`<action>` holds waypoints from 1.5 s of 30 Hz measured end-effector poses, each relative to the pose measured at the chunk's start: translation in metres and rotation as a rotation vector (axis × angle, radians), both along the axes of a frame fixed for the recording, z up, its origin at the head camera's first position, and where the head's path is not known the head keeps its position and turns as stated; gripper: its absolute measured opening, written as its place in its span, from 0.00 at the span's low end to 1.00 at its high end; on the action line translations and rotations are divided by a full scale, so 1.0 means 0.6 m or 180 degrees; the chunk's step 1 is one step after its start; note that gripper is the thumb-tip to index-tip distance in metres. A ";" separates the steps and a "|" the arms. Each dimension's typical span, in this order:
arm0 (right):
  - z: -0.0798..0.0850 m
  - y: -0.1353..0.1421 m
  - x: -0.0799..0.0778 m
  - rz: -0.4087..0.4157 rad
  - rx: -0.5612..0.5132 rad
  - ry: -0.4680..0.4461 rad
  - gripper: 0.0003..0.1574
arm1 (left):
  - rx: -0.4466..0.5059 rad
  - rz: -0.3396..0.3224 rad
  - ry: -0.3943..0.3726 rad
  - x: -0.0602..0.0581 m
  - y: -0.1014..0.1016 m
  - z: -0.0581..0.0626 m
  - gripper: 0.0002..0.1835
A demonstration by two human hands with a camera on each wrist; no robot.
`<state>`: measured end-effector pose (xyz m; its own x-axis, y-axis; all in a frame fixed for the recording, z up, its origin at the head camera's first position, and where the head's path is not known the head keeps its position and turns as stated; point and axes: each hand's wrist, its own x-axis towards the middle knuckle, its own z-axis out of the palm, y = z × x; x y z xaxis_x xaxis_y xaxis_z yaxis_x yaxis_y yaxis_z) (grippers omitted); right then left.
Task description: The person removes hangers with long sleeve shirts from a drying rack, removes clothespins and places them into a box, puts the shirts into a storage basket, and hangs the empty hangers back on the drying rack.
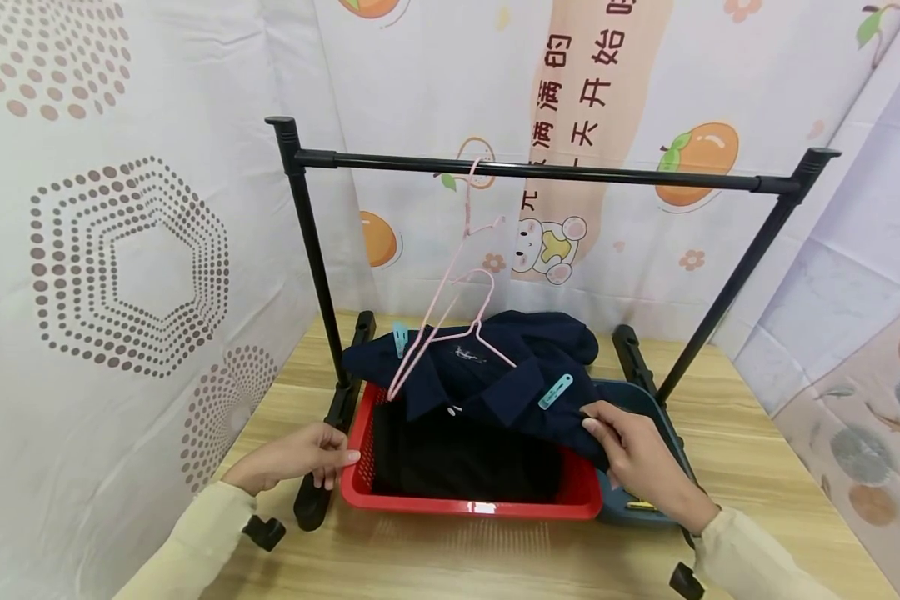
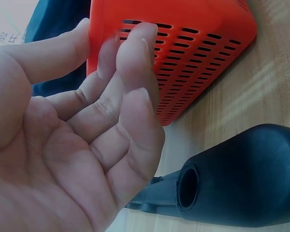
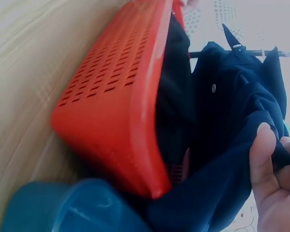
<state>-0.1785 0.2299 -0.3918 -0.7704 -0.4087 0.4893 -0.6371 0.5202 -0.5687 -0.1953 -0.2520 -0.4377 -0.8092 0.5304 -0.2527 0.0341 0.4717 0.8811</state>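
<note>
A navy polo shirt [image 1: 495,387] with a white button lies over the red basket [image 1: 465,507], a pink hanger [image 1: 487,342] in its neck opening. Light-blue clips [image 1: 556,392] sit at both shoulders. My right hand [image 1: 637,454] pinches the shirt near its right side, thumb and fingers on the fabric [image 3: 217,193]. With the left hand [image 1: 311,454] I hold the basket's left rim, thumb at the edge and curled fingers outside the perforated wall [image 2: 183,63]. Black folded cloth [image 1: 457,458] lies inside the basket.
A black clothes rack [image 1: 540,172] stands around the basket, with another pink hanger [image 1: 438,292] on its bar. Beside the red basket sits a blue bin [image 1: 633,508], partly hidden. The rack's black foot [image 2: 241,179] stands near my left hand.
</note>
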 end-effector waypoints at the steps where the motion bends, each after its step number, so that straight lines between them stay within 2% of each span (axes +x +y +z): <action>1: 0.002 -0.002 0.002 0.0004 -0.0010 -0.0017 0.09 | -0.0005 0.0002 -0.0007 0.000 0.000 0.000 0.25; 10: 0.017 -0.014 0.014 0.0066 -0.0139 -0.0134 0.10 | 0.0011 0.0020 -0.0062 -0.003 0.000 0.001 0.24; 15: -0.007 -0.010 0.015 0.0041 -0.0175 -0.0078 0.10 | 0.0030 0.0056 -0.0073 -0.002 0.002 0.000 0.23; 22: -0.045 0.009 0.012 0.0038 -0.0046 0.0299 0.14 | 0.0033 0.0067 -0.0066 -0.003 0.003 -0.001 0.23; 26: -0.059 0.020 0.008 0.0046 -0.0003 0.0375 0.16 | 0.0013 0.0079 -0.0077 -0.002 0.002 -0.001 0.23; 30: -0.071 0.025 0.009 0.0058 -0.0057 0.0355 0.18 | 0.0015 0.0064 -0.0062 -0.001 0.002 0.000 0.24; 36: -0.083 0.032 0.017 -0.0087 -0.0110 0.0361 0.19 | 0.0064 0.0069 -0.0068 0.001 0.005 0.001 0.24; 45: -0.097 0.051 0.027 -0.0283 -0.0122 0.0037 0.15 | 0.0090 0.0058 -0.0082 0.000 0.004 0.000 0.23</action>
